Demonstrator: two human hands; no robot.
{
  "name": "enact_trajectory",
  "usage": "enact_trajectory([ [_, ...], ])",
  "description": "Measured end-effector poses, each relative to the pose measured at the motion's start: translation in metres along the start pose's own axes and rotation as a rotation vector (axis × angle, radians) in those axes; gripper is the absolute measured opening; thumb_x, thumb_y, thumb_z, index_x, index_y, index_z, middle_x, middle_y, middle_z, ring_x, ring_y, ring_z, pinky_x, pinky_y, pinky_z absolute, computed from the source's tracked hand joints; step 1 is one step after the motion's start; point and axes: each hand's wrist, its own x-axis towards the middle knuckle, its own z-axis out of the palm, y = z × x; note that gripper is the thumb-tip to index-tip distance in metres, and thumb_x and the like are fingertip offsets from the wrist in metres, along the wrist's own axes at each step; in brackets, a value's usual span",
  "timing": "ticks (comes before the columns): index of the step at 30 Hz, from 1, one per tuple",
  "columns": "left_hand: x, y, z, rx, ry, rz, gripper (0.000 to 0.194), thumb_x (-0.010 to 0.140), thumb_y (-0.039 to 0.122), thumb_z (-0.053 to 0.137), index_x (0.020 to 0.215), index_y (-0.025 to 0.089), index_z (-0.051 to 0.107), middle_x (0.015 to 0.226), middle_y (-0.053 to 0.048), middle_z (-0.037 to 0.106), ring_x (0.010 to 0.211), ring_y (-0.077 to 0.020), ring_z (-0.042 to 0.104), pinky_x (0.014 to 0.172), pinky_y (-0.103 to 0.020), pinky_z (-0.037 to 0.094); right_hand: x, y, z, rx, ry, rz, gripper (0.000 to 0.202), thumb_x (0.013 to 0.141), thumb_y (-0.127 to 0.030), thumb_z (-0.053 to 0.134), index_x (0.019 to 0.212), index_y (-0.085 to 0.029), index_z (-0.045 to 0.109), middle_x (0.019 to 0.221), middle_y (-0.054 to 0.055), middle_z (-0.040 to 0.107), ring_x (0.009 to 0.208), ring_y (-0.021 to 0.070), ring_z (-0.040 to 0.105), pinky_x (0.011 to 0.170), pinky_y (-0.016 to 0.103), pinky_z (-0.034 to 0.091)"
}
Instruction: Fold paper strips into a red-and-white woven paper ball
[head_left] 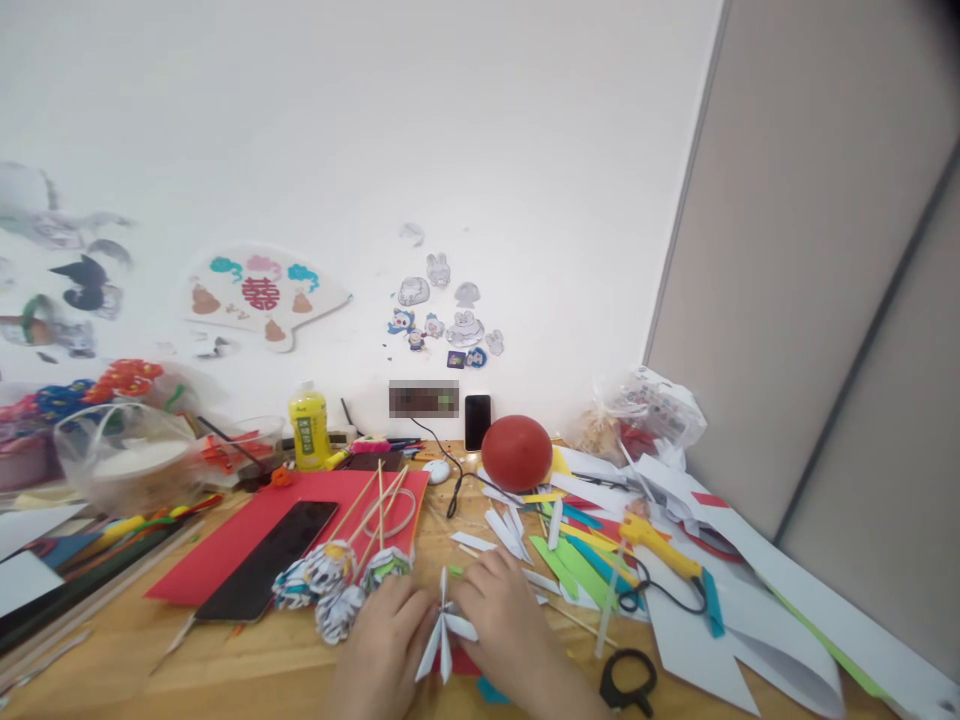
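Though spiky, paper star [445, 640] lengthwise forward.

Glue gun [664, 548] and scissors [630, 657] mark a craft workspace [285, 665].

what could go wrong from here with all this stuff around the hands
The folded white paper between the left hand and right hand could bend if squeezed. The left hand might squash the crumpled paper balls beside it. The right forearm might bump the black handle close by.
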Motion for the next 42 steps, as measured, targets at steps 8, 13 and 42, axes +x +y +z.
enact_trajectory([
  [8,0.003,0.006,-0.005,-0.288,-0.163,-0.056,0.014,0.082,0.031,0.053,0.090,0.023,0.062,0.087,-0.005,0.067,0.083,-0.0216,0.060,0.076,-0.033,0.049,-0.001,0.007,-0.001,-0.044,-0.018,0.038,0.006,0.075,-0.013,0.060,0.075,-0.019,0.058,0.083,0.003,0.059,0.084,0.0210,0.049,0.084,0.038,0.038],
  [13,0.003,0.006,-0.008,-0.405,-0.152,0.007,0.020,0.079,0.031,0.058,0.098,0.026,0.061,0.095,-0.004,0.067,0.090,-0.0211,0.060,0.080,-0.031,0.049,-0.003,0.013,-0.014,-0.007,-0.060,0.025,0.010,0.075,-0.016,0.062,0.080,-0.021,0.056,0.087,0.001,0.060,0.089,0.0206,0.050,0.098,0.044,0.024],
  [42,-0.011,0.018,0.010,0.006,-0.037,0.347,0.028,0.088,0.014,0.036,0.073,0.025,0.056,0.061,0.004,0.065,0.057,-0.0151,0.055,0.060,-0.028,0.036,-0.030,0.007,-0.025,-0.007,-0.125,-0.312,0.034,0.092,-0.010,0.030,0.075,-0.018,0.058,0.068,0.002,0.059,0.069,0.0160,0.048,0.093,0.036,0.035],
])
